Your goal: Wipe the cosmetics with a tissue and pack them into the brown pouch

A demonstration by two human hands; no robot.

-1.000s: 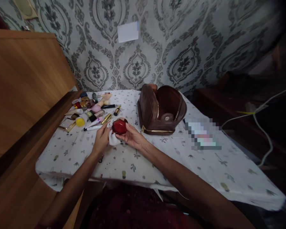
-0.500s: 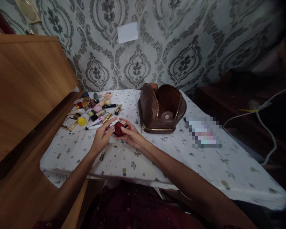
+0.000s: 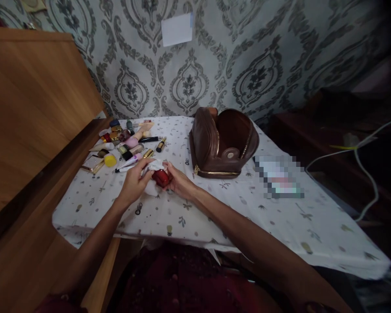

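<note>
Since the earlier frame, the cloth point(image 3: 154, 167) is covering the red case point(image 3: 160, 178) again, both hands' fingers clamped on them. Beyond the right hand point(image 3: 179, 184), the pouch point(image 3: 223, 143) is gaping open, its contents too dark to tell; the left hand point(image 3: 134, 184) is pressing the cloth.

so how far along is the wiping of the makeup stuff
In hand: the right hand holds a small red case while the left hand presses a white cloth over it. Nothing clearly looks finished: the brown bag stands open, and no items show inside it. Left: a cluster of cosmetics lies loose on the tablecloth; whether any are already wiped cannot be told.
</note>
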